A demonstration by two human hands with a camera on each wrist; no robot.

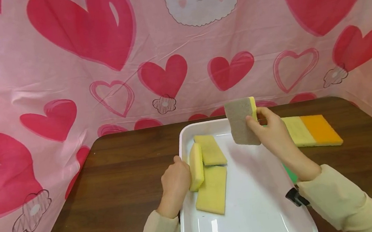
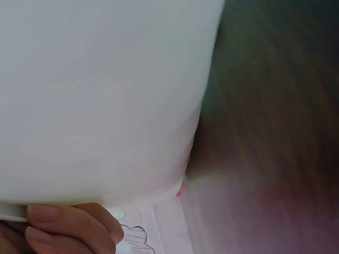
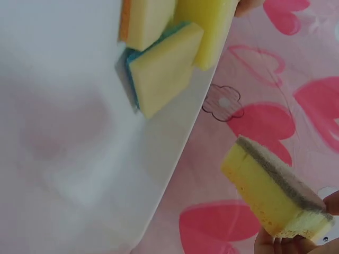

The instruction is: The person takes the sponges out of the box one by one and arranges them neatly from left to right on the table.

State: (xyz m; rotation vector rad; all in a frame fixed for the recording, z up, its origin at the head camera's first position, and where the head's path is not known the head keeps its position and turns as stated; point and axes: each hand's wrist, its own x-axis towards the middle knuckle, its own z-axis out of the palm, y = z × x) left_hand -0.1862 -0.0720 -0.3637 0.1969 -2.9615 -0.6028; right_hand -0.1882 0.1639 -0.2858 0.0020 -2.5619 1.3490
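Observation:
My right hand (image 1: 274,131) pinches a sponge (image 1: 241,121) by its edge, above the far right part of a white tray (image 1: 259,199). This sponge has a grey scouring layer and thick yellow foam, both plain in the right wrist view. My left hand (image 1: 176,176) grips the tray's left rim, fingers (image 2: 74,225) curled against its outer side. Just inside that rim, a yellow sponge (image 1: 196,166) stands on edge. Beside it in the tray lie two pale yellow sponges, one farther back (image 1: 210,150) and one nearer (image 1: 212,190); the right wrist view shows a blue-green and an orange layer under them.
Right of the tray, a pale yellow sponge (image 1: 298,131) lies against an orange one (image 1: 321,130) on the dark wooden table (image 1: 122,187). Something green (image 1: 291,174) shows partly behind my right forearm. A pink cloth with hearts (image 1: 196,54) hangs behind the table.

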